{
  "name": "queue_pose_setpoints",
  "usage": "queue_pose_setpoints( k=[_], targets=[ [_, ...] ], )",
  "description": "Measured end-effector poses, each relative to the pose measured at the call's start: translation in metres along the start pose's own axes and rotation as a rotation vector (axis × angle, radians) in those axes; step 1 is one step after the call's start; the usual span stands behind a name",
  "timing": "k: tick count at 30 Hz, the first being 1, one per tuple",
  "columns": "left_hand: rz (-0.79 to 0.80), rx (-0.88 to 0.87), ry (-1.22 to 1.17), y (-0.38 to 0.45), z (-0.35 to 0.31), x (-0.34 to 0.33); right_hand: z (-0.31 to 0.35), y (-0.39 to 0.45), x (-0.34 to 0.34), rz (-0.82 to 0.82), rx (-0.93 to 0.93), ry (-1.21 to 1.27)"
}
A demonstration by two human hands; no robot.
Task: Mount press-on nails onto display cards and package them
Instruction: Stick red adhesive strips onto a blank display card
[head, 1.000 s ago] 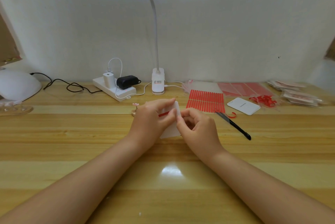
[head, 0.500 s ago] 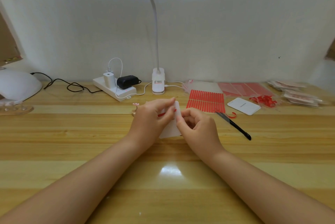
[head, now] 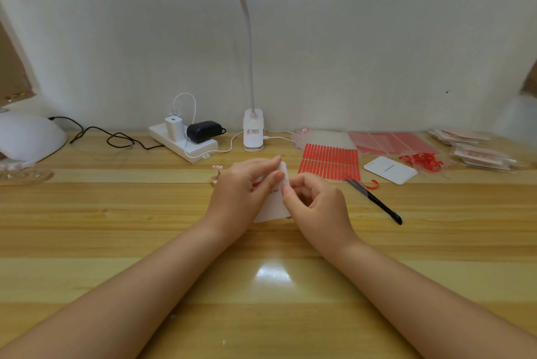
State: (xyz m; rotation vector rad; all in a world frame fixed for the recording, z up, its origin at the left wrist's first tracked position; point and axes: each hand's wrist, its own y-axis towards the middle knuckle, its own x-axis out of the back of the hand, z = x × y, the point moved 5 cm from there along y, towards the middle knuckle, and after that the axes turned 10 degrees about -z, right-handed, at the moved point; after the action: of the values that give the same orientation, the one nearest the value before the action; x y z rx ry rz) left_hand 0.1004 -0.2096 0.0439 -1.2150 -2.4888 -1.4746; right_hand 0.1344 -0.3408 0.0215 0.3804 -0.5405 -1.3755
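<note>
A white display card [head: 273, 207] stands tilted on the wooden table at centre, held between both hands. My left hand [head: 241, 193] grips its left side, thumb and fingers pinching the upper edge, with a red adhesive strip [head: 257, 184] showing under the fingers. My right hand [head: 315, 201] pinches the card's right edge with thumb and forefinger. A sheet of red adhesive strips [head: 329, 161] lies just behind to the right. A second white card [head: 390, 169] lies further right. A small pink nail [head: 217, 167] sits on a stand left of my left hand.
Black tweezers [head: 374, 201] lie right of my hands. Peeled red backings [head: 422, 159], red sheets [head: 389, 142] and filled bags [head: 476, 152] sit at the back right. A lamp base [head: 253, 135], power strip [head: 186, 145] and white nail lamp [head: 27, 138] line the back.
My left fingers have slid a little over the red strip, covering more of it. The card and my right hand stay almost still.
</note>
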Motion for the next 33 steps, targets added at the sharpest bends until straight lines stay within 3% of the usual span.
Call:
queue_pose_setpoints(
  k=[7,12,16,21,33],
  targets=[
    [-0.057,0.040,0.003,0.000,0.003,0.001,-0.002,0.000,-0.001,0.000,-0.028,0.001],
    [-0.124,0.390,-0.211,0.004,0.017,0.002,-0.010,0.008,0.005,-0.088,-0.168,0.097],
    [-0.046,0.575,-0.425,0.001,0.021,-0.006,-0.014,0.011,0.008,-0.091,-0.237,0.172],
    [-0.014,0.460,-0.442,0.003,0.012,-0.005,-0.012,0.009,0.004,0.042,-0.245,0.220],
    [-0.071,0.445,-0.302,0.000,0.012,-0.001,-0.015,0.010,0.002,0.026,-0.249,0.228]
  ],
)
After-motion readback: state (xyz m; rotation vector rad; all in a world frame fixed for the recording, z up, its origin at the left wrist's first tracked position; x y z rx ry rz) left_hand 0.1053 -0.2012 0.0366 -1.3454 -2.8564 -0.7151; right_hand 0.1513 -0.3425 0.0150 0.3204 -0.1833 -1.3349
